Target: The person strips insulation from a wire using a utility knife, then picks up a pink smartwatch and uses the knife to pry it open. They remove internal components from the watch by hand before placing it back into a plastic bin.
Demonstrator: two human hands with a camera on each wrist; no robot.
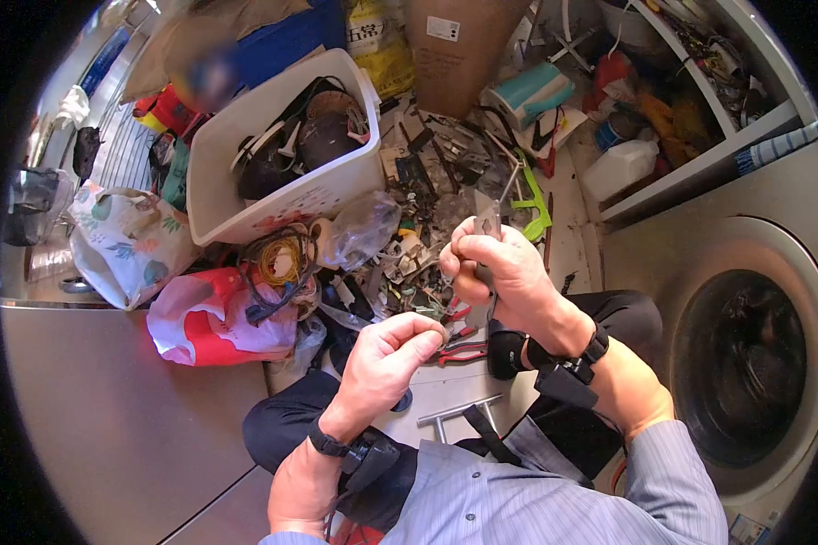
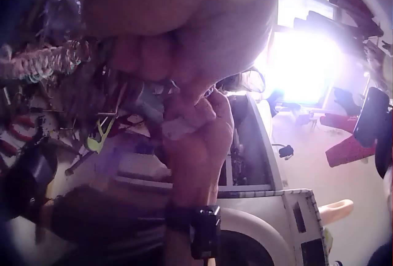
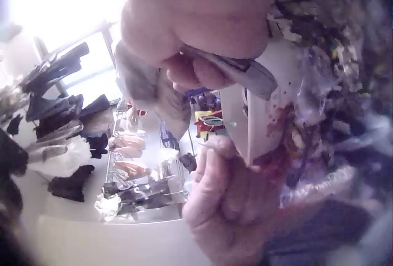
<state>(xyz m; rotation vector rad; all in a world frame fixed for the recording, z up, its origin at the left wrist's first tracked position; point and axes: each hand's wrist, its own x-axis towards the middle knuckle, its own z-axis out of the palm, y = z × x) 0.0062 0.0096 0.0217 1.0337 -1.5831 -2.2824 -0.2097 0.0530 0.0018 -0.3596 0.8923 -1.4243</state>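
Note:
My right hand (image 1: 515,268) is raised over the floor and grips a grey metal tool (image 1: 488,216) that looks like pliers. Its flat head sticks up past the thumb, and a grey handle end (image 3: 261,83) comes out below the fingers in the right wrist view. Lower and to the left, my left hand (image 1: 380,359) has its thumb pressed to the index finger. A small pale piece (image 3: 207,144) shows between these fingertips; its kind is too small to tell. The two hands are apart. Red-handled pliers (image 1: 463,352) lie on the floor just beyond the left fingertips.
Scrap parts and tools (image 1: 418,263) cover the floor ahead, with a bright green plastic piece (image 1: 538,204) among them. A white bin (image 1: 286,202) stands at the back left, beside a red and white bag (image 1: 218,318). On the right is a washing machine (image 1: 636,263). A metal T-shaped bar (image 1: 454,413) lies between the legs.

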